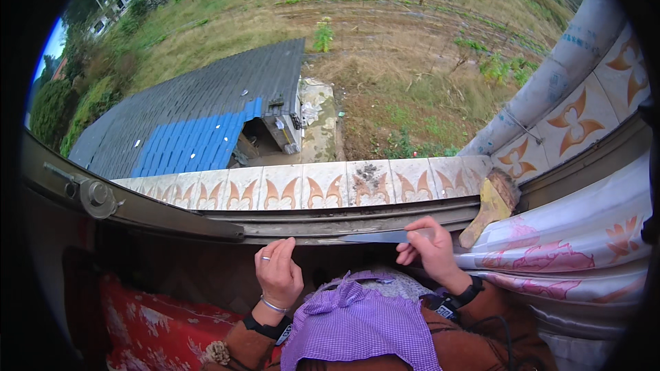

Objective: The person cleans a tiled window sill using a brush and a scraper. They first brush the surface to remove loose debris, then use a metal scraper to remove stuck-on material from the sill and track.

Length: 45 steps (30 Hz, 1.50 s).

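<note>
My right hand [429,253] is closed round the handle end of a knife [375,237] with a flat, grey, tapering blade. The blade points left and lies along the window track [323,223]; I cannot tell if it touches the metal. My left hand [279,273], with a ring and a bracelet, is at the inner edge of the sill, left of the blade tip. Its fingers are bent and pressed together; anything between them is hidden. To the right of my right hand a brush [489,209] with a worn yellow wooden handle rests across the track, bristles away from me.
A sliding window frame [137,203] is on the left, and a patterned curtain [550,254] hangs on the right. Beyond the track runs a tiled ledge [316,189] with dark dirt. Red floral cloth [165,323] is at lower left. Outside, a shed roof [199,110] stands below, by a field.
</note>
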Motion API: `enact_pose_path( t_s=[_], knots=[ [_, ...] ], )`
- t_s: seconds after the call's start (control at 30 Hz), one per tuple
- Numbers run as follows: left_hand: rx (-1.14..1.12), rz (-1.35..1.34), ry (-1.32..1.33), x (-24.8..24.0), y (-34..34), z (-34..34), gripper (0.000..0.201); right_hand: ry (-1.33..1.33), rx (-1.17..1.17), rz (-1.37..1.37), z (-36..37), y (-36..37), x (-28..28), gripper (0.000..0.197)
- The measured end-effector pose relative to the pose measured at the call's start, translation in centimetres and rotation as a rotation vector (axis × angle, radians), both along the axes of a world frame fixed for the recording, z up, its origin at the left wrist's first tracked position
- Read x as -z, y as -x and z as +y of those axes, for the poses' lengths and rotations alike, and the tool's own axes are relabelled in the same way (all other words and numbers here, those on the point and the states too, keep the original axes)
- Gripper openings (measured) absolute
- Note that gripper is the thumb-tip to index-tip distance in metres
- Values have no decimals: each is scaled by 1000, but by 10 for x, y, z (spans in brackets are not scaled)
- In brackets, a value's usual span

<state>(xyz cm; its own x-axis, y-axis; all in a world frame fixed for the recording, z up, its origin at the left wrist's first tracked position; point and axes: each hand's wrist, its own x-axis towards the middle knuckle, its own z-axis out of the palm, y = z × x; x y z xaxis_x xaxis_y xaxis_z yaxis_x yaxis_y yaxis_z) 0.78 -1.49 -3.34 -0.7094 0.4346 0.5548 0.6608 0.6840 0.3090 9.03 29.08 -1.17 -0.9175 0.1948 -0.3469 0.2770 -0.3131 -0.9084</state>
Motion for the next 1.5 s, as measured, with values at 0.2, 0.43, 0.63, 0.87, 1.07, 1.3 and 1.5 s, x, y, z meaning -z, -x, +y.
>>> enact_pose_path(
  t_s=[0.2, 0.43, 0.63, 0.87, 1.07, 1.3, 1.5],
  knots=[
    [17, -61, -73, 0, 0, 9, 47, 24, -97, 27, -44, 22, 3, 18],
    [83, -66, -62, -27, 7, 16, 52, 204, -44, -24, -50, 38, -6, 17],
    [51, -15, -186, -51, 28, 26, 46, 87, 129, 160, 24, 22, -24, 17],
    [51, -140, 12, -17, 12, 27, 39, -146, 44, -22, 78, -9, -14, 17],
    [165, -154, -30, -6, 10, 43, 41, -23, -124, 5, 41, 18, -6, 18],
    [156, -161, -92, -5, 13, 34, 44, -312, -12, -142, 115, -1, -47, 15],
    [140, -184, -99, -2, 13, 34, 45, -107, -80, -103, 54, 20, -18, 18]
  ],
)
